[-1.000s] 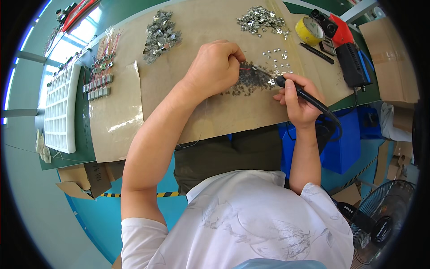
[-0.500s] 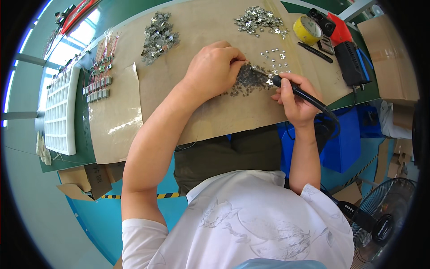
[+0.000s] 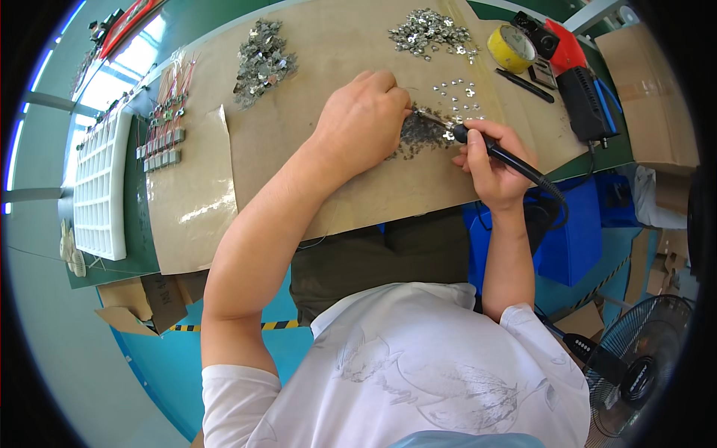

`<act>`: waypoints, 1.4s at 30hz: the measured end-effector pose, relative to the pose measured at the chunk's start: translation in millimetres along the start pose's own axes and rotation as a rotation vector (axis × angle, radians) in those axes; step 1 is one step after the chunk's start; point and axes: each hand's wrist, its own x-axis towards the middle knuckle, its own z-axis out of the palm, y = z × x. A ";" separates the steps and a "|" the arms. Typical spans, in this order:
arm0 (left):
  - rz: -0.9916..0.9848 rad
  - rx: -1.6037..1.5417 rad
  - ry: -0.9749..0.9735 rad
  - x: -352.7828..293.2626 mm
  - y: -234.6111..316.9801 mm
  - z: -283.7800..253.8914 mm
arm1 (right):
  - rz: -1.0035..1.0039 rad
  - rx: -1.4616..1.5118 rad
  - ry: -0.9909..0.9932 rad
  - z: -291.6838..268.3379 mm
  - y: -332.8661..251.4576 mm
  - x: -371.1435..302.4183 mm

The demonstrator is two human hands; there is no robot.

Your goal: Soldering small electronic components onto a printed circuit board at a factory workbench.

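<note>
In my right hand (image 3: 499, 168) is a black soldering iron (image 3: 522, 166), gripped like a pen. Its thin metal tip points left, over a heap of small dark parts (image 3: 427, 136) on the brown paper. My left hand (image 3: 362, 119) is closed in a pinch at the left side of this heap, with the fingertips close to the iron's tip. Whatever those fingers hold is too small and covered to make out. Just beyond the heap lie several loose shiny metal pieces (image 3: 455, 93).
Silver metal parts form one pile (image 3: 263, 63) at far left and another (image 3: 429, 33) at far right. A yellow tape roll (image 3: 511, 48), black pen (image 3: 525, 85) and black power unit (image 3: 584, 104) stand right. Wired components (image 3: 166, 142) and a white compartment tray (image 3: 103, 187) lie left.
My left hand has shifted slightly and turned, its fingertips now lower and nearer the iron's tip. The right hand with the soldering iron has barely moved.
</note>
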 end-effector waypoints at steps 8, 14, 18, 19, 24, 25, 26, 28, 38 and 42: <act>0.006 0.034 -0.005 0.1 1.3 1.0 | -0.003 -0.011 -0.004 0.2 1.0 0.1; -0.013 -0.008 0.021 -1.6 1.3 2.1 | 0.018 0.009 0.011 0.9 -0.2 -1.3; -0.013 0.007 0.007 -1.9 2.5 1.4 | -0.018 -0.010 0.012 1.1 0.9 -2.0; -0.011 0.014 0.000 -2.4 2.5 1.3 | 0.001 0.001 0.011 1.0 0.0 -2.2; -0.009 0.027 -0.010 -0.5 2.6 4.0 | 0.021 0.001 0.007 -0.2 3.0 -1.8; -0.012 0.030 -0.008 0.0 3.1 2.0 | -0.006 -0.007 0.013 0.3 1.2 -0.4; -0.009 0.027 0.002 1.5 3.4 0.3 | -0.033 -0.016 0.019 -0.1 -1.0 1.4; 0.005 0.028 0.000 1.3 0.3 1.3 | -0.001 -0.004 0.013 1.3 -1.3 2.4; 0.000 0.039 -0.004 -2.2 2.2 0.9 | -0.027 -0.026 0.016 1.7 -0.6 -1.5; 0.009 0.035 -0.002 -1.3 4.4 1.8 | -0.028 -0.025 0.007 0.2 -0.5 -1.4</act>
